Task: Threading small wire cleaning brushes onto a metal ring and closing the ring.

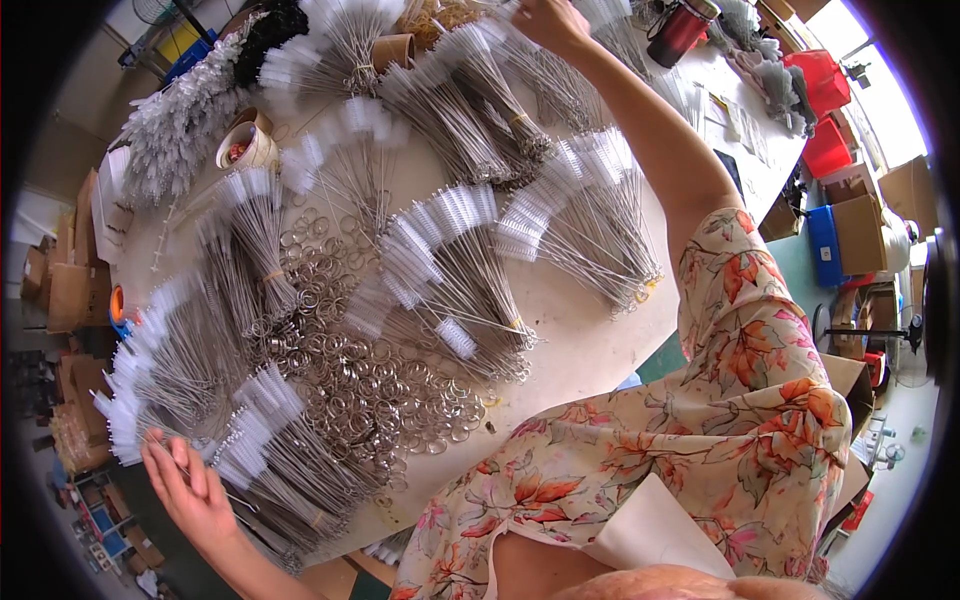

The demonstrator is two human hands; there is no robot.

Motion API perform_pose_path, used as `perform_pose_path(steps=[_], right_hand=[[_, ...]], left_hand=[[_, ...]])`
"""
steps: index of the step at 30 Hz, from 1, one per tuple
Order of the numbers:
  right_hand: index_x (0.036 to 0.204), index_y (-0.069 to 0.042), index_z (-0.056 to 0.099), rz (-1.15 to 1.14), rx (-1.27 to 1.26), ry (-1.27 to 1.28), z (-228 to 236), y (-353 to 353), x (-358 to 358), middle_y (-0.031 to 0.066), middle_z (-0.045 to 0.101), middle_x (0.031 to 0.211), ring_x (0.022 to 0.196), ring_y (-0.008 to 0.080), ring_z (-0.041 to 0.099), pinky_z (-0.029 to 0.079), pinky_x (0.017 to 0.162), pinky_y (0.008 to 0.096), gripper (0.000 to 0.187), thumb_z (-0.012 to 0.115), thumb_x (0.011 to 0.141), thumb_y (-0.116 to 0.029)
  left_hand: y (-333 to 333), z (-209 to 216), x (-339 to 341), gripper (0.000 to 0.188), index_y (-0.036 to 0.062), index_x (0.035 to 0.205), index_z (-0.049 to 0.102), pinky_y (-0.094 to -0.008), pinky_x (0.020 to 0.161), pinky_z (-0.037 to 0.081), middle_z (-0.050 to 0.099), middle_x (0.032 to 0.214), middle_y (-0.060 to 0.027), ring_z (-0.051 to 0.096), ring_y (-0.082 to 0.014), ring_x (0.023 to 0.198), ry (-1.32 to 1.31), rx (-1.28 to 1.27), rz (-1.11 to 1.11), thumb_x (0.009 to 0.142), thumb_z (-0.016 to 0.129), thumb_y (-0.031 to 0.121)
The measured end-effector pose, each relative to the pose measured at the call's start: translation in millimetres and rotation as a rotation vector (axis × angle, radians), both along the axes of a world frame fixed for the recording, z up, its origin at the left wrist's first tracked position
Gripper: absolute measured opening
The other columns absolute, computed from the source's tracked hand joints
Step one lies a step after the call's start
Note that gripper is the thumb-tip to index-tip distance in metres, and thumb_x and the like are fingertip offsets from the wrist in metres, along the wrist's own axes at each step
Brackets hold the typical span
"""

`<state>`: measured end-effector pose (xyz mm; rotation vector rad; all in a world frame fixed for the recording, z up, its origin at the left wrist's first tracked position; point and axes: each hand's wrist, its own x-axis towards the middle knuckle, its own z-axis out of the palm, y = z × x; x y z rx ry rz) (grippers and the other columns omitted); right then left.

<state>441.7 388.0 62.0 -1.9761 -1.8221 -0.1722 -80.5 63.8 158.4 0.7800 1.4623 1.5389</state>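
Bundles of thin wire-handled brushes with white bristles cover much of the table. My left hand (pixel 190 492) is at the near left, its fingers curled in beside a fan of brushes (pixel 178 350) and a tied bundle (pixel 290 455). Whatever those fingers pinch is too fine to make out. Stretched across to the far side, my right hand (pixel 552 24) has bent fingers among brush bundles (pixel 545 75), partly cut off by the upper edge; its grip is unclear. Between the bundles lies a heap of metal rings (pixel 345 375).
More brush bundles (pixel 580 210) lie at centre right. A cup-like container (pixel 248 147) and a pile of silvery-white tinsel-like strands (pixel 180 130) are at the far left. A dark red tumbler (pixel 683 32) stands at the far right. Orange-and-blue tape (pixel 118 308) sits on the left edge.
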Motion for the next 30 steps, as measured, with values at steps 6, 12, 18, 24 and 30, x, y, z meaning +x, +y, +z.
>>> perform_pose_path(steps=[6,12,18,24,30], right_hand=[[0.084,-0.018,0.07,-0.107,-0.255,-0.124,-52,-10,40,0.0041,0.067,0.084,0.076,0.0205,0.064,0.051,0.069,0.0361,0.021,0.068,0.069,-0.034],[0.085,-0.016,0.069,-0.207,0.315,0.07,0,7,68,0.0075,0.066,0.082,0.07,0.0133,0.063,0.051,0.054,0.0316,0.026,0.065,0.073,-0.038],[0.088,-0.015,0.068,0.477,-0.12,0.466,17,-17,-72,0.0092,0.065,0.085,0.072,0.0121,0.063,0.051,0.057,0.0308,0.021,0.062,0.076,-0.032],[0.09,-0.013,0.067,0.119,-0.331,-0.114,-31,-15,-117,0.0107,0.065,0.093,0.088,0.026,0.061,0.048,0.075,0.0367,0.036,0.069,0.062,-0.035],[0.1,-0.011,0.064,0.135,-0.556,0.009,-16,2,-103,0.0095,0.063,0.102,0.097,0.0246,0.06,0.047,0.081,0.0386,0.045,0.072,0.06,-0.03]], left_hand=[[-30,-21,5,0.026,0.001,0.105,0.049,-0.0128,0.035,0.021,0.042,0.074,0.0,0.031,-0.0003,0.051,-0.064,-0.061,-0.08,0.095,0.044,0.024],[-57,-22,-3,0.029,-0.0007,0.107,0.051,-0.0134,0.035,0.021,0.042,0.073,0.0003,0.031,-0.001,0.051,-0.064,-0.017,-0.073,0.095,0.043,0.025],[-78,-38,11,0.031,0.0005,0.11,0.051,-0.0141,0.035,0.02,0.042,0.071,0.0,0.029,-0.0013,0.049,-0.065,-0.036,-0.049,0.095,0.042,0.026],[-110,-50,24,0.026,-0.0001,0.097,0.055,-0.0144,0.036,0.02,0.046,0.071,-0.001,0.032,-0.0012,0.05,-0.147,-0.081,-0.005,0.094,0.045,0.024],[-160,-64,29,0.026,-0.0002,0.093,0.055,-0.0148,0.036,0.021,0.047,0.071,-0.002,0.035,-0.0026,0.051,-0.251,-0.088,0.135,0.094,0.046,0.024]])
